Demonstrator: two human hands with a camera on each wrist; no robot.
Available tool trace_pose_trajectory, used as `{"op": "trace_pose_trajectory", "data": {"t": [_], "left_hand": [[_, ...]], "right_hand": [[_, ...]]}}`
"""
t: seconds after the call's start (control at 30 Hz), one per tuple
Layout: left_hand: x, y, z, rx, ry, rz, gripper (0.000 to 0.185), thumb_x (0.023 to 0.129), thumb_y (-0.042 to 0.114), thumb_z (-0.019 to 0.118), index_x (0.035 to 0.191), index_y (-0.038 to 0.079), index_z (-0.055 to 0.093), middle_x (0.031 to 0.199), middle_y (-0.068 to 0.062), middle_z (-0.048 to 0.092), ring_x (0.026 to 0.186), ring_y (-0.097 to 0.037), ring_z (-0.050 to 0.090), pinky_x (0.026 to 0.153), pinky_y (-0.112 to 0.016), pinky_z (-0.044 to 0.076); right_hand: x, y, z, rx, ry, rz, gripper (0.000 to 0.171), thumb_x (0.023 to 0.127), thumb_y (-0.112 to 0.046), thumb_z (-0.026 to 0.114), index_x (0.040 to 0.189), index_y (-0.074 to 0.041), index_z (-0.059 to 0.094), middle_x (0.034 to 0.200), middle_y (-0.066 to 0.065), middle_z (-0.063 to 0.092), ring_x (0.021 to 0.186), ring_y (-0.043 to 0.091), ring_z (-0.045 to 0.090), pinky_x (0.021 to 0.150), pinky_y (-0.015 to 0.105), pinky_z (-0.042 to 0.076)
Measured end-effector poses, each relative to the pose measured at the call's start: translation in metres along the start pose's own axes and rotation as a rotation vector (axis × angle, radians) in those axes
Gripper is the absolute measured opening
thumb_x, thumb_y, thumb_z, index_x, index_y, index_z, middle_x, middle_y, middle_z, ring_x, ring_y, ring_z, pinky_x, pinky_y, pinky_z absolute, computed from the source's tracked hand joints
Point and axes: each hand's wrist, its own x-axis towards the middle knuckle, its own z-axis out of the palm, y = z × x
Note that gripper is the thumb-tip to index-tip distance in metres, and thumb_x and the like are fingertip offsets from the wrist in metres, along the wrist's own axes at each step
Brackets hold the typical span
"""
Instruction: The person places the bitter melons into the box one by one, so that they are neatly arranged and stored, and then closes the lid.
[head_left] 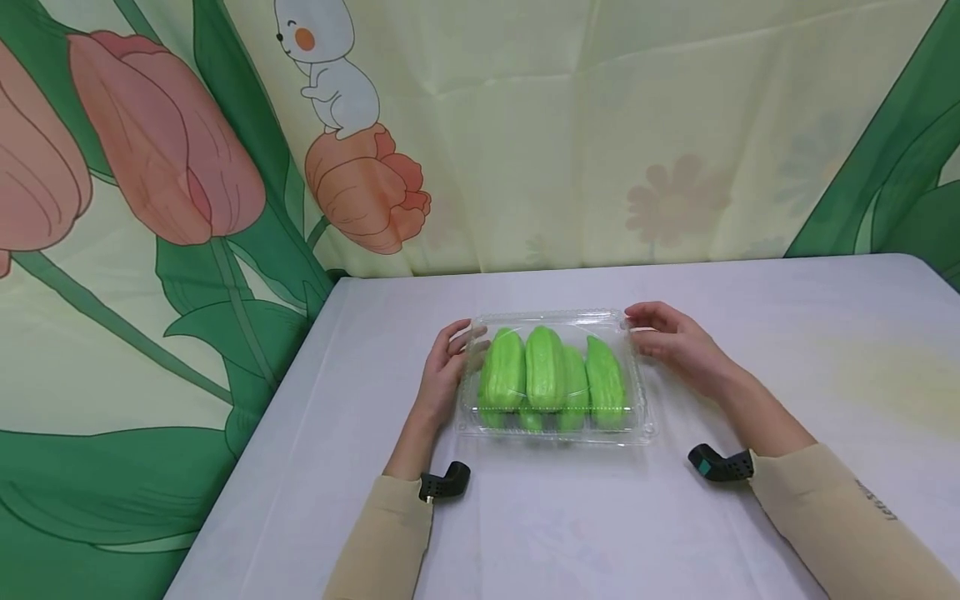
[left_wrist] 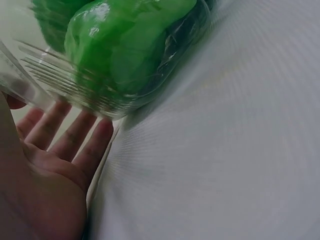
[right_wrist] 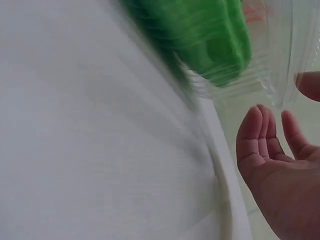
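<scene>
A clear plastic clamshell box with its lid down sits on the white-covered table, with several bright green, ridged, gourd-like vegetables inside. My left hand is at the box's left side. In the left wrist view its fingers reach out straight, tips right at the ribbed wall. On the opposite side is my right hand, fingertips close to the back right corner. The right wrist view shows its fingers loosely bent below the box rim, with the thumb near that rim.
White cloth covers the table around the box. Behind it hangs a curtain printed with tulips and a white animal. Each wrist wears a black strap camera, the left one and the right one.
</scene>
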Motion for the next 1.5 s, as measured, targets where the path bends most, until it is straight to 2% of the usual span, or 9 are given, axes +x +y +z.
{"op": "trace_pose_trajectory", "data": {"t": [0.17,0.3,0.4,0.63,0.8,0.97,1.1,1.3,1.5], "left_hand": [[-0.001,0.001,0.002,0.002,0.022,0.009,0.047,0.101,0.001,0.043,0.148,0.004,0.042,0.143,-0.018,0.055,0.125,-0.037,0.058,0.101,-0.048,0.049],[-0.001,0.000,0.002,-0.005,0.023,0.008,0.047,0.102,0.001,0.043,0.148,0.003,0.040,0.144,-0.019,0.054,0.125,-0.037,0.057,0.101,-0.047,0.049],[-0.001,0.001,0.002,-0.004,0.029,0.002,0.047,0.102,0.002,0.043,0.149,0.003,0.040,0.144,-0.018,0.054,0.126,-0.036,0.057,0.100,-0.044,0.050],[0.000,0.003,0.001,-0.006,0.029,-0.005,0.049,0.101,0.005,0.044,0.149,0.002,0.038,0.144,-0.017,0.055,0.125,-0.036,0.058,0.100,-0.044,0.050],[0.001,0.003,-0.001,-0.027,0.027,-0.013,0.049,0.101,0.003,0.043,0.149,0.003,0.039,0.144,-0.018,0.054,0.126,-0.037,0.057,0.102,-0.046,0.049],[0.001,0.001,-0.003,-0.057,0.032,-0.033,0.049,0.100,0.003,0.043,0.149,0.002,0.039,0.144,-0.018,0.054,0.126,-0.037,0.057,0.103,-0.048,0.047],[0.001,0.004,-0.003,-0.106,0.048,-0.107,0.050,0.098,0.003,0.043,0.148,0.005,0.041,0.145,-0.015,0.054,0.127,-0.034,0.056,0.105,-0.047,0.045],[-0.001,0.013,-0.008,-0.212,0.077,-0.322,0.050,0.098,0.014,0.058,0.146,0.007,0.046,0.145,-0.011,0.053,0.130,-0.027,0.053,0.107,-0.041,0.042],[-0.017,0.025,-0.021,-0.154,0.112,-0.426,0.049,0.100,0.022,0.060,0.143,0.002,0.050,0.135,-0.015,0.059,0.117,-0.022,0.061,0.098,-0.034,0.049]], "right_hand": [[-0.013,0.001,0.009,0.171,0.012,0.066,0.039,0.099,-0.005,0.057,0.135,0.000,0.043,0.112,0.000,0.057,0.097,0.008,0.057,0.078,0.021,0.051],[-0.026,0.001,0.015,0.380,-0.014,0.135,0.034,0.100,-0.002,0.056,0.130,-0.007,0.041,0.108,0.002,0.059,0.095,0.011,0.060,0.081,0.023,0.052],[-0.036,0.001,0.019,0.463,-0.041,0.172,0.032,0.100,-0.001,0.054,0.129,-0.006,0.040,0.106,0.001,0.063,0.094,0.012,0.061,0.083,0.025,0.052],[-0.053,0.002,0.022,0.519,-0.174,0.237,0.013,0.102,-0.002,0.049,0.112,-0.007,0.055,0.104,0.001,0.059,0.093,0.015,0.062,0.081,0.029,0.053],[-0.059,0.005,0.023,0.539,-0.314,0.234,0.020,0.104,-0.002,0.042,0.105,-0.008,0.061,0.102,0.003,0.061,0.092,0.016,0.064,0.081,0.031,0.055],[-0.062,0.006,0.024,0.540,-0.349,0.232,0.020,0.104,-0.002,0.042,0.105,-0.007,0.062,0.102,0.005,0.063,0.091,0.017,0.065,0.080,0.033,0.057],[-0.063,0.007,0.026,0.528,-0.345,0.224,0.020,0.104,-0.001,0.044,0.104,-0.007,0.063,0.102,0.005,0.064,0.091,0.017,0.066,0.080,0.033,0.058],[-0.064,0.007,0.027,0.481,-0.331,0.201,0.017,0.103,-0.001,0.046,0.103,-0.008,0.061,0.101,0.004,0.063,0.090,0.017,0.066,0.080,0.033,0.058],[-0.064,0.008,0.023,0.404,-0.293,0.170,0.015,0.103,-0.001,0.048,0.103,-0.008,0.061,0.098,0.002,0.062,0.086,0.017,0.065,0.078,0.032,0.058]]}}
